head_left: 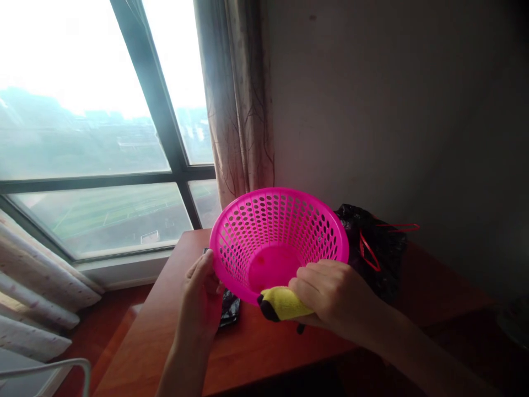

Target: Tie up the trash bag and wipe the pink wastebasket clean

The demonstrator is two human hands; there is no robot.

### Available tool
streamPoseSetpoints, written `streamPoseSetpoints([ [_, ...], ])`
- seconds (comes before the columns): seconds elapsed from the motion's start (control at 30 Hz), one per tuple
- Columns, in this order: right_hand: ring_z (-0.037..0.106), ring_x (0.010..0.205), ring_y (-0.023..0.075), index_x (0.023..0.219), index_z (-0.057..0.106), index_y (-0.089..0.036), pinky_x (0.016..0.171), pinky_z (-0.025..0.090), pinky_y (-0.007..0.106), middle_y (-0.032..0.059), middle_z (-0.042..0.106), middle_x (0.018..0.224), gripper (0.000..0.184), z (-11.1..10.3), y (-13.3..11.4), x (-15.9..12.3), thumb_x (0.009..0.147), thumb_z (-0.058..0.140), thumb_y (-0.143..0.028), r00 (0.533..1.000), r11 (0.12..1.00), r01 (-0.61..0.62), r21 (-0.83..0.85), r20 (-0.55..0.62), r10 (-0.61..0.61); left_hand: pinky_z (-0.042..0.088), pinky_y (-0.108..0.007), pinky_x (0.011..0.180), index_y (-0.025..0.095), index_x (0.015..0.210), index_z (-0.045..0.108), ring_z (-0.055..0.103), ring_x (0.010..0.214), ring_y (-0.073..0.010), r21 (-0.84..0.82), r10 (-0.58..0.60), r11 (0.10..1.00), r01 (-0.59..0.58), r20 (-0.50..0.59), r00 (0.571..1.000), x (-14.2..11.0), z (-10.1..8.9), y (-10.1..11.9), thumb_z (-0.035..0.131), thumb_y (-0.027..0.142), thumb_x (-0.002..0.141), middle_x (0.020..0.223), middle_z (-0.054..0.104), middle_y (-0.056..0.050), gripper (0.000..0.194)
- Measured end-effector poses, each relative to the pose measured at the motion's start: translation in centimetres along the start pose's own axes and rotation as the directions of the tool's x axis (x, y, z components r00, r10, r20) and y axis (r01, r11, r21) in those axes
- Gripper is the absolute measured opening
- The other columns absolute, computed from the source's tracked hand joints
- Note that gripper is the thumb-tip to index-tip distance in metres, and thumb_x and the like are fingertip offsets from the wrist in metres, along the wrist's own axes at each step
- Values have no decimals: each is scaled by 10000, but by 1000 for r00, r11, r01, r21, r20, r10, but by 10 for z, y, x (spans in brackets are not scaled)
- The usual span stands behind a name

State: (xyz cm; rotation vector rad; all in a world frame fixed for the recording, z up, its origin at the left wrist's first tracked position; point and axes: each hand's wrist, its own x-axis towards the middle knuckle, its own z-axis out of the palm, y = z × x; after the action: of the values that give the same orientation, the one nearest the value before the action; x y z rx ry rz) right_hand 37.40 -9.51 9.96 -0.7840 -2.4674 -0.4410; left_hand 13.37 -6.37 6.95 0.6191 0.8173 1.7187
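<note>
A bright pink plastic basket (276,262) with many holes in its wall is held tilted above the table, its inside facing me. My left hand (202,281) grips the rim on the left side, fingers closed round it. At the front right rim my right hand (324,286) is closed on a yellow cloth (285,303) with a black end, perhaps a glove or sock. The cloth lies against the basket's rim. Part of it is hidden inside my right hand. A small reddish spot shows on the basket's floor.
Below the basket is a reddish-brown wooden table (152,331). A black plastic bag (386,264) with red drawstrings lies at the right. Another shiny black item (230,307) rests by my left hand. Behind are a window (95,138), a curtain (242,110) and a white metal rail (85,369).
</note>
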Motion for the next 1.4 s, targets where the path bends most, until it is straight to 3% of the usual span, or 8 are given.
streamPoseSetpoints([
  [0.23,440,612,146,758,532,-187,573,199,343,-6,543,692,337,2,1,4,983,526,-437,1000,1000,-17,-1,-4,17,441,-170,469,155,708,620,478,495,-69,-2,35,999,-35,3,999,-30,0,-15,834,380,697,580,549,51,310],
  [0.43,463,626,151,913,586,-188,573,204,338,-13,555,714,301,4,1,6,981,525,-475,999,999,-39,-22,8,39,426,-151,487,170,824,644,496,528,-69,119,25,993,-28,25,999,-61,9,-30,830,387,732,633,594,33,300],
  [0.6,478,643,151,942,584,-195,589,219,332,-15,561,726,221,4,-2,7,995,525,-401,998,999,-51,-14,27,51,410,-158,482,176,873,638,479,520,-68,174,45,983,-56,67,997,-68,14,-34,809,378,765,628,576,40,285],
  [0.8,469,626,145,832,560,-186,591,245,329,-17,552,711,281,4,0,6,983,541,-422,999,999,-40,18,19,40,419,-139,495,163,834,645,471,536,-53,116,41,992,-51,83,996,-60,14,-29,824,323,750,648,572,37,254],
  [0.97,514,667,148,884,592,-170,623,306,311,-2,585,739,278,-6,9,-1,988,536,-422,999,995,17,94,26,-19,355,-114,418,153,792,663,382,464,-30,11,28,1000,-29,46,999,-38,5,-7,871,260,651,579,512,56,273],
  [1.13,545,697,145,884,601,-166,676,359,288,9,595,741,283,-14,16,-7,980,553,-428,999,991,43,128,26,-47,286,-119,369,130,718,644,305,442,-21,-25,-33,999,34,67,997,-11,1,12,844,242,648,551,451,63,240],
  [1.27,544,708,153,876,603,-165,684,364,293,16,593,738,298,-13,15,-8,985,539,-435,999,994,34,105,-2,-34,265,-116,360,135,742,644,297,424,-14,-36,-34,999,36,61,998,0,2,9,843,261,661,543,448,75,249],
  [1.4,532,699,159,878,599,-164,678,356,302,17,587,733,304,-9,13,-10,984,535,-441,1000,997,27,78,1,-28,328,-123,385,149,779,661,378,423,-27,13,-9,1000,8,60,998,-1,-1,3,829,325,714,560,532,62,252],
])
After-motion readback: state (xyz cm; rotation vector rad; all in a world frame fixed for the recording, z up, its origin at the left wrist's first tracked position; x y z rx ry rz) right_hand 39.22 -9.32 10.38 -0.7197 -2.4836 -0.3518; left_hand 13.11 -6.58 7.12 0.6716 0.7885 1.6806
